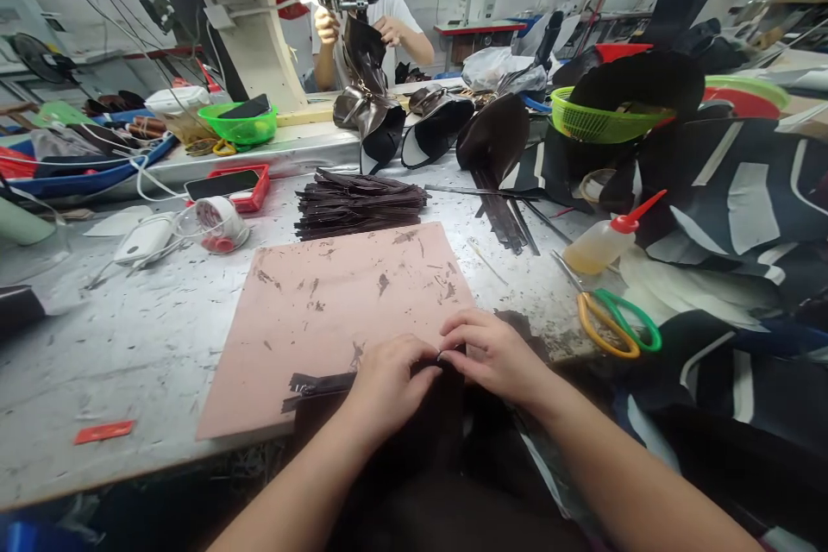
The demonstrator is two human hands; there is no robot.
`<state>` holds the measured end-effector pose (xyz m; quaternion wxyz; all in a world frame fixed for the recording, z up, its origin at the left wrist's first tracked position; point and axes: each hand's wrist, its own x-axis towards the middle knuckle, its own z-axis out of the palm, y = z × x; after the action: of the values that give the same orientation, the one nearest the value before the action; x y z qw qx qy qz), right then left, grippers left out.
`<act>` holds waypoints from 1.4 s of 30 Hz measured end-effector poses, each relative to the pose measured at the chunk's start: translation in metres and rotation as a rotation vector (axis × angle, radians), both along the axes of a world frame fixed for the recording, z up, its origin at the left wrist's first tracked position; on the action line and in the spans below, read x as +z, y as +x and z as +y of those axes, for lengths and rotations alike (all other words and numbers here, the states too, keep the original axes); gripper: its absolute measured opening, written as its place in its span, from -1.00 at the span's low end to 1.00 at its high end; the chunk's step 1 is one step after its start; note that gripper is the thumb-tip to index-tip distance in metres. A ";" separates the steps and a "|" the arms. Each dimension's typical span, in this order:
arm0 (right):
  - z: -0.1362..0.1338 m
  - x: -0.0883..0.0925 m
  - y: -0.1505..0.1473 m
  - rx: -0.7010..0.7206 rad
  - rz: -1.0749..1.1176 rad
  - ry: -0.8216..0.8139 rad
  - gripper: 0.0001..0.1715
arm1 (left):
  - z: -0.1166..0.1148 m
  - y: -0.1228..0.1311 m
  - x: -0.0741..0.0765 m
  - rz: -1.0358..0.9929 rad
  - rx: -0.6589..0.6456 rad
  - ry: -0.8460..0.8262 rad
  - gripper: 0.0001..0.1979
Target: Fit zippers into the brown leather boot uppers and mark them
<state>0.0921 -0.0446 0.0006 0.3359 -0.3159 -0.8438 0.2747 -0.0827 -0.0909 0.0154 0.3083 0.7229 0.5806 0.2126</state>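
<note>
A dark brown leather-like piece (pixel 414 440) hangs over the near edge of the pink board (pixel 342 293). My left hand (pixel 394 379) pinches its upper edge between thumb and fingers. Close beside it, my right hand (pixel 492 354) pinches the same edge, and the fingertips of both hands nearly meet. A dark zipper (pixel 320 384) sticks out to the left from under my left hand, its end lying on the board. Just what lies between the fingertips is too small to make out.
Behind the board lies a bundle of dark zippers (pixel 359 203). To the right are scissors (pixel 611 323), a glue bottle (pixel 601 237) and dark cut pieces (pixel 718 198). Tape (pixel 216 220) and a red tray (pixel 249 190) stand left. A co-worker (pixel 407 26) handles a boot (pixel 366 52) opposite.
</note>
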 end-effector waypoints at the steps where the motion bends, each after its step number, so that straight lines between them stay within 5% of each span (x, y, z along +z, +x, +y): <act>1: 0.000 0.002 0.000 0.007 -0.027 0.056 -0.91 | -0.003 0.001 0.000 0.024 -0.006 0.034 -0.85; 6: -0.016 0.012 -0.006 0.036 -0.141 0.240 -0.86 | -0.015 0.006 -0.002 0.058 0.037 0.152 -0.83; 11: -0.040 0.009 -0.019 -0.110 -0.122 0.475 -0.77 | -0.025 0.005 0.004 -0.048 0.106 0.102 -0.84; 14: -0.046 0.006 -0.025 -0.131 0.088 0.246 -0.81 | -0.030 0.003 0.011 -0.139 0.104 0.035 -0.86; 18: -0.045 0.011 -0.016 -0.224 0.488 -0.492 -0.87 | -0.037 -0.004 0.022 -0.143 0.077 -0.009 -0.92; 20: -0.042 0.015 0.006 -0.273 0.650 -0.709 -0.78 | -0.041 -0.011 0.026 -0.086 0.064 -0.051 -0.92; 22: -0.042 0.017 0.035 -0.267 0.549 -0.736 -0.68 | -0.046 -0.019 0.030 -0.017 0.057 -0.087 -0.89; 26: -0.060 0.015 0.068 -0.215 -0.109 -0.476 -0.80 | -0.058 -0.023 0.039 0.084 0.050 -0.098 -0.85; 30: -0.093 0.008 0.026 0.113 -0.062 -0.542 -0.77 | -0.067 -0.015 0.046 0.132 -0.021 -0.044 -0.85; 33: -0.109 0.011 -0.010 0.117 -0.019 -0.547 -0.76 | -0.082 -0.026 0.051 0.168 -0.052 -0.056 -0.84; 37: -0.115 0.047 -0.008 -0.054 0.012 -0.601 -0.62 | -0.122 -0.069 0.073 0.269 -0.007 -0.161 -0.60; 40: -0.101 0.095 0.005 -0.036 0.071 -0.534 -0.54 | -0.138 -0.098 0.109 0.231 -0.068 -0.198 -0.75; 42: -0.076 0.128 0.002 -0.048 0.120 -0.412 -0.54 | -0.127 -0.110 0.138 0.213 -0.031 -0.105 -0.81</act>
<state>0.0944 -0.1210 0.1287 0.3201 -0.3810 -0.7405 0.4516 -0.1929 -0.2181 0.1539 0.2856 0.7333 0.6090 0.0993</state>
